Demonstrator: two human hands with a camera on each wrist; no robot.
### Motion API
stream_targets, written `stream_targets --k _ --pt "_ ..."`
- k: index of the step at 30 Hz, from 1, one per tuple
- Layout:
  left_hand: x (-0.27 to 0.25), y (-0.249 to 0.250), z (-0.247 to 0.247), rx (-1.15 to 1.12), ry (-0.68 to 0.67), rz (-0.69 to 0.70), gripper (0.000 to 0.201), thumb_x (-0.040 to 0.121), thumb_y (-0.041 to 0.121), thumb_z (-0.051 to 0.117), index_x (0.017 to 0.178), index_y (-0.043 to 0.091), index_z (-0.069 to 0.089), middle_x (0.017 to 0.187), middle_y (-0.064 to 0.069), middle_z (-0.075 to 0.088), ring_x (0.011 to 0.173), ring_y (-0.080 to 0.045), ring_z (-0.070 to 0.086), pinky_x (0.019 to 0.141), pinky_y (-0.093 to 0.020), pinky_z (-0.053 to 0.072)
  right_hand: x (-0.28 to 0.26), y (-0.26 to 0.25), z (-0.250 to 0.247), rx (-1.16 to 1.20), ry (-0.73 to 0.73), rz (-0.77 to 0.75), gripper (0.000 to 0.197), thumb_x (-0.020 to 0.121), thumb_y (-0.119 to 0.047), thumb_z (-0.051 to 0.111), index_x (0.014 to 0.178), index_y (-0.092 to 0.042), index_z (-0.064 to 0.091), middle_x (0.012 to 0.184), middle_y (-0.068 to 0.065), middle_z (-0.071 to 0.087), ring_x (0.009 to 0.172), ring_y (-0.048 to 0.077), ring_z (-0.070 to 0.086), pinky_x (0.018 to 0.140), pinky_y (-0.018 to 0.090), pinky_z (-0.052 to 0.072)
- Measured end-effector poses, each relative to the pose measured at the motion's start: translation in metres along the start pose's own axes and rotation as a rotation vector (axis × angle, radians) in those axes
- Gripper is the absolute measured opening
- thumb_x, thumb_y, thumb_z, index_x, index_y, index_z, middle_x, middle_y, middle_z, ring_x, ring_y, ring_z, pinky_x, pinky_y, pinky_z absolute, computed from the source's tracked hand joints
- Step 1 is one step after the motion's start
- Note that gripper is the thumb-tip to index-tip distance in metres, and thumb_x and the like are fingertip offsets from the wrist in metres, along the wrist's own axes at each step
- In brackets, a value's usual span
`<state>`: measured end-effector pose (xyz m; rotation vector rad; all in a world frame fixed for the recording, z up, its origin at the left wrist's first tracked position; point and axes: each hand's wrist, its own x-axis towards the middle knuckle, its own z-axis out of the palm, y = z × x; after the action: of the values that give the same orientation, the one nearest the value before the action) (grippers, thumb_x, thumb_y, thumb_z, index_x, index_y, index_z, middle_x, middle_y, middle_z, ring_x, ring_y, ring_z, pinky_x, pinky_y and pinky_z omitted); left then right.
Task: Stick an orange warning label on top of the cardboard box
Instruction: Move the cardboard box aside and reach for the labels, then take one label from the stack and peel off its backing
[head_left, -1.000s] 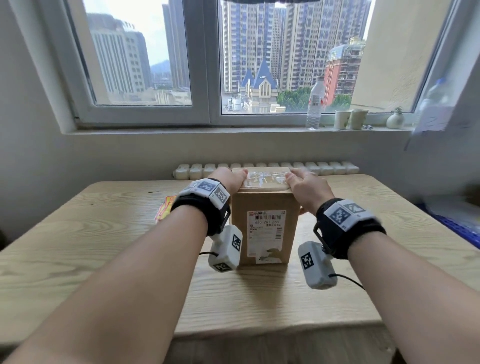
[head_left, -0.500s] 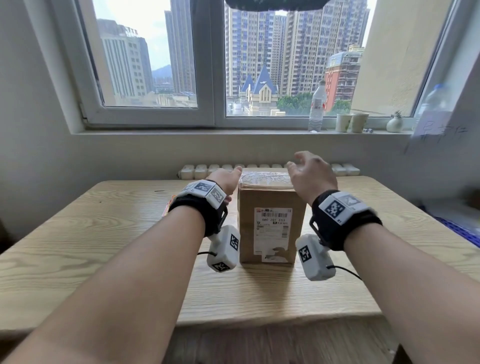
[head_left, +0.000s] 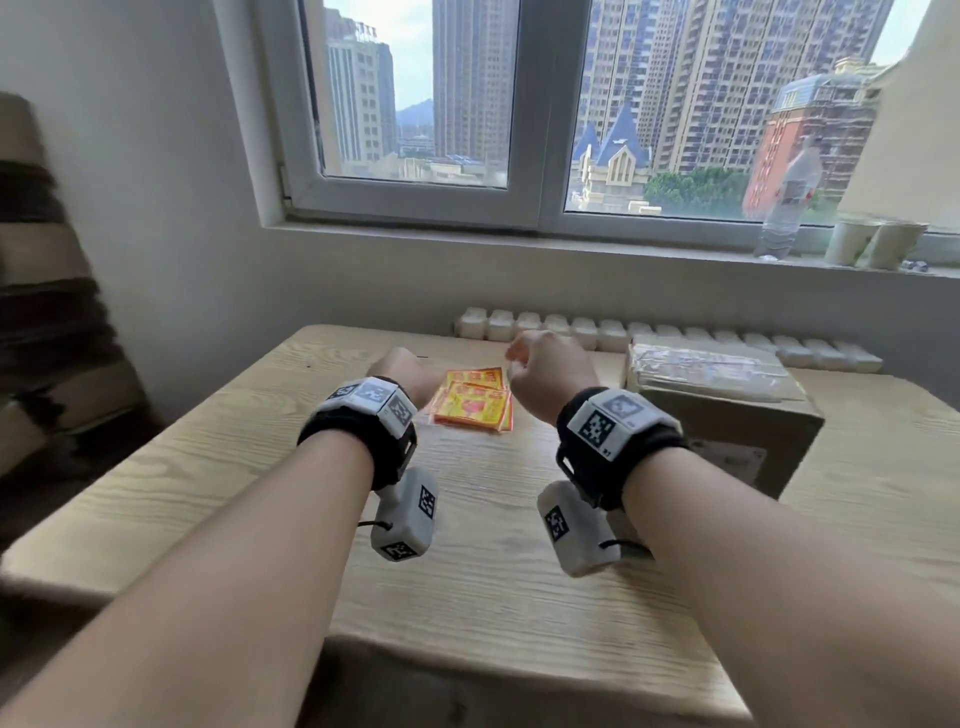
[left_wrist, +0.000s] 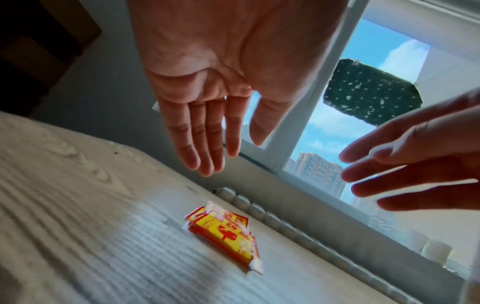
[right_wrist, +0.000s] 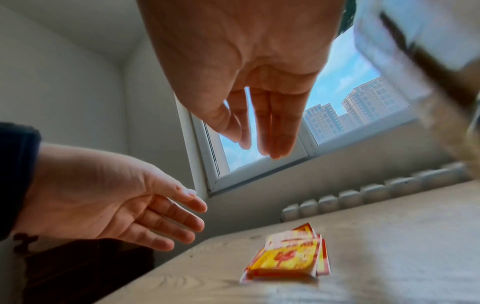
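Observation:
A small stack of orange and yellow warning labels (head_left: 471, 401) lies on the wooden table (head_left: 208, 467), left of the cardboard box (head_left: 727, 410). The box stands at the right with clear tape across its top. My left hand (head_left: 402, 371) hovers just left of the labels, fingers straight and empty (left_wrist: 205, 144). My right hand (head_left: 545, 371) hovers at their right edge, also empty, fingers extended (right_wrist: 267, 127). Both wrist views show the labels (left_wrist: 226, 234) (right_wrist: 288, 257) lying below the open fingers, untouched.
A row of white radiator-like blocks (head_left: 623, 332) runs along the table's back edge. A water bottle (head_left: 787, 202) and paper cups (head_left: 878, 244) stand on the window sill. Stacked dark and brown things (head_left: 47, 312) stand at the left beside the table.
Both hands have left the top of the box and moved left over the label stack. The head view has swung left, so the box now sits at the right.

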<state>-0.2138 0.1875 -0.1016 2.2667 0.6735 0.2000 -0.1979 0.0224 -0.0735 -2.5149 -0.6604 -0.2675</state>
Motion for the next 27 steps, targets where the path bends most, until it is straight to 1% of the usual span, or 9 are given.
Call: stream_targets --k 3,6,9,12,16,19,21,24,27 --pt "0.011 -0.018 0.01 0.036 -0.019 -0.012 0.034 0.085 0.023 0.053 0.105 0.003 0.072 0.108 -0.019 0.072 0.103 -0.032 0.068 0.09 -0.039 0.056 0.015 0.003 0.034 -0.081 -0.138 0.046 0.036 0.088 -0.012 0.047 0.119 -0.014 0.066 0.121 0.009 0.067 0.112 0.027 0.06 0.091 0.031 0.047" --pt "0.027 -0.027 0.026 0.018 -0.064 -0.022 0.021 0.086 0.017 0.053 0.09 0.013 0.074 0.101 -0.016 0.074 0.103 -0.031 0.069 0.089 -0.036 0.057 0.029 0.017 0.063 -0.161 -0.238 0.08 0.038 0.088 -0.011 0.05 0.123 -0.014 0.064 0.127 0.009 0.064 0.116 0.027 0.058 0.098 0.034 0.047" --pt "0.042 -0.032 0.04 -0.016 -0.109 -0.027 0.028 0.088 0.015 0.052 0.106 0.016 0.074 0.112 -0.013 0.072 0.11 -0.029 0.065 0.094 -0.035 0.054 0.038 0.03 0.085 -0.233 -0.363 0.08 0.044 0.088 -0.005 0.047 0.127 -0.016 0.063 0.133 0.007 0.06 0.122 0.027 0.055 0.1 0.035 0.047" --pt "0.054 -0.035 0.05 -0.042 -0.134 -0.025 0.034 0.089 0.014 0.052 0.119 0.016 0.069 0.125 -0.007 0.067 0.116 -0.026 0.062 0.099 -0.033 0.05 0.046 0.036 0.102 -0.238 -0.433 0.07 0.063 0.086 0.0 0.046 0.146 -0.022 0.042 0.149 0.002 0.047 0.135 0.024 0.044 0.106 0.034 0.043" --pt "0.064 -0.045 0.058 -0.13 -0.128 -0.082 0.031 0.086 0.01 0.051 0.11 0.013 0.071 0.116 -0.012 0.071 0.113 -0.031 0.065 0.097 -0.037 0.052 0.06 0.041 0.123 -0.24 -0.488 0.074 0.069 0.089 -0.007 0.053 0.152 -0.022 0.027 0.151 0.003 0.043 0.137 0.024 0.043 0.107 0.035 0.041" --pt "0.072 -0.057 0.062 -0.257 -0.075 -0.164 0.021 0.083 0.006 0.049 0.08 0.013 0.069 0.08 -0.015 0.074 0.099 -0.034 0.071 0.091 -0.043 0.056 0.068 0.043 0.127 -0.283 -0.494 0.096 0.064 0.089 -0.017 0.058 0.148 -0.021 0.033 0.143 0.007 0.053 0.129 0.027 0.051 0.101 0.036 0.046" --pt "0.077 -0.06 0.062 -0.329 -0.07 -0.204 0.018 0.085 0.003 0.049 0.082 0.009 0.065 0.056 -0.008 0.066 0.082 -0.032 0.069 0.088 -0.044 0.057 0.071 0.045 0.128 -0.293 -0.457 0.088 0.054 0.088 -0.018 0.06 0.141 -0.018 0.046 0.138 0.005 0.057 0.126 0.027 0.054 0.098 0.035 0.046" --pt "0.079 -0.059 0.061 -0.353 -0.084 -0.197 0.011 0.088 0.002 0.053 0.088 0.012 0.057 0.076 -0.015 0.065 0.076 -0.029 0.064 0.085 -0.042 0.058 0.072 0.048 0.13 -0.31 -0.398 0.074 0.031 0.084 -0.02 0.064 0.115 -0.018 0.07 0.122 0.004 0.067 0.111 0.026 0.063 0.089 0.036 0.053" --pt "0.079 -0.056 0.065 -0.297 -0.095 -0.177 0.012 0.082 0.008 0.061 0.088 0.017 0.058 0.087 -0.016 0.072 0.081 -0.028 0.071 0.085 -0.04 0.059 0.072 0.047 0.13 -0.303 -0.374 0.096 0.02 0.083 -0.024 0.066 0.1 -0.019 0.075 0.108 0.003 0.071 0.099 0.025 0.066 0.083 0.035 0.056"
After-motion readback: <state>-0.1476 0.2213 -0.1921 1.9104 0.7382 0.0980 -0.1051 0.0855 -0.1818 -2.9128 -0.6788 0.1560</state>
